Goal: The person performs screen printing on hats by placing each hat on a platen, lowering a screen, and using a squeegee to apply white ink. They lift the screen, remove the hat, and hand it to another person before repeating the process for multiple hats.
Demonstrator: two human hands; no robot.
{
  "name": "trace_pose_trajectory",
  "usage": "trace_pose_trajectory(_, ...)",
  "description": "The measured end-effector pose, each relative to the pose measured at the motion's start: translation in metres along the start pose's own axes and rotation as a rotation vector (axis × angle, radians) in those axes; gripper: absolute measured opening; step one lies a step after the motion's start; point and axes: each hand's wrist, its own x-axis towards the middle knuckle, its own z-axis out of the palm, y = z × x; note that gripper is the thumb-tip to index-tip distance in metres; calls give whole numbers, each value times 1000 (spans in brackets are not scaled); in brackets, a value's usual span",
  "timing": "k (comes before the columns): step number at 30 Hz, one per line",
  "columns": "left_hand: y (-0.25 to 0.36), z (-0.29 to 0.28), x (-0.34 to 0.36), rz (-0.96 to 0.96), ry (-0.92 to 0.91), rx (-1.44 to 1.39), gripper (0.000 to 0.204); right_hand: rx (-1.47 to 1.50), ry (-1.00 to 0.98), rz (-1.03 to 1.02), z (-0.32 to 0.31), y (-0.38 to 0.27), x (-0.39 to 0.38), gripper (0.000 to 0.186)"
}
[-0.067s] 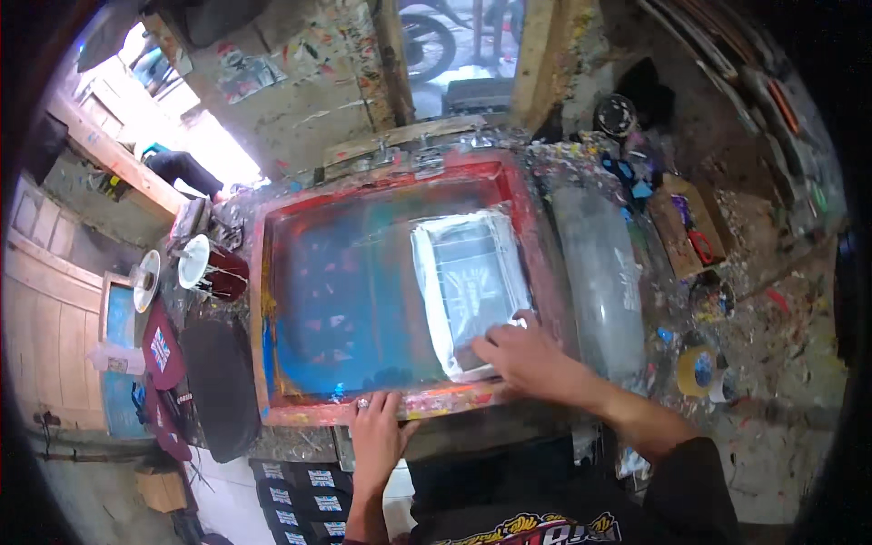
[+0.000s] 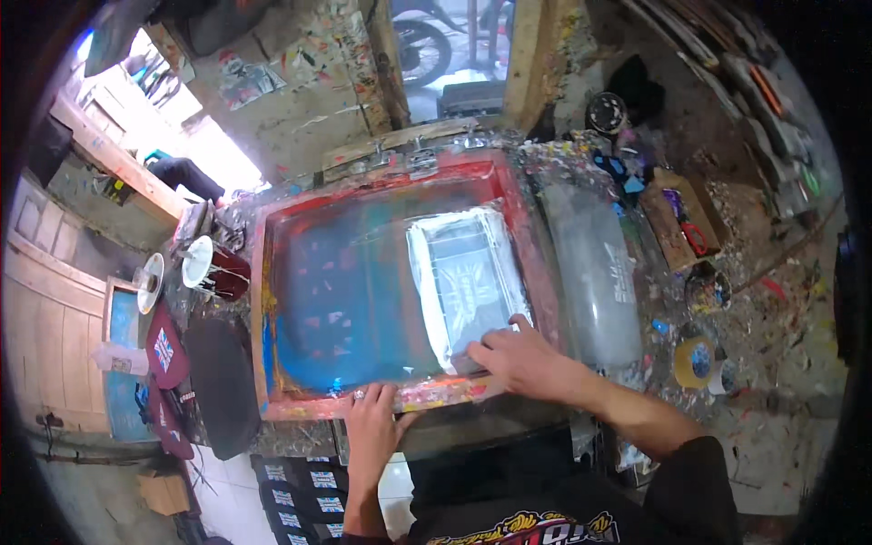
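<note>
A screen-printing frame (image 2: pixel 536 272) with a red, paint-stained border lies on the workbench. Its mesh (image 2: pixel 318 300) is stained blue, and a bright white ink border (image 2: pixel 425 282) surrounds a pale design on the right part. My right hand (image 2: pixel 522 363) is at the near end of that white patch, fingers curled over a small dark squeegee (image 2: pixel 466 364) that they mostly cover. My left hand (image 2: pixel 371 422), a ring on one finger, grips the frame's near edge, fingers on top and thumb at the front side.
To the left are an ink tub with a white lid (image 2: pixel 196 261), a dark oval board (image 2: pixel 222 386) and maroon printed pieces (image 2: pixel 165 350). On the right lie a grey printed board (image 2: pixel 599 282), a cardboard box (image 2: pixel 677 218) and a tape roll (image 2: pixel 693 361). Black printed pieces (image 2: pixel 322 479) hang low in front.
My right hand has slid slightly toward the frame's near edge, with the squeegee under its fingers. My left hand keeps its hold, and the whole view has shifted a little.
</note>
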Motion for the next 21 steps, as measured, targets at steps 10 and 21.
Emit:
trace_pose_trajectory(10,30,-155,47,144,181,160,54,-327,722,152,-105,-45,11,53)
trace_pose_trajectory(21,43,53,43,-394,379,49,38,-118,343,257,-332,-5,122,69)
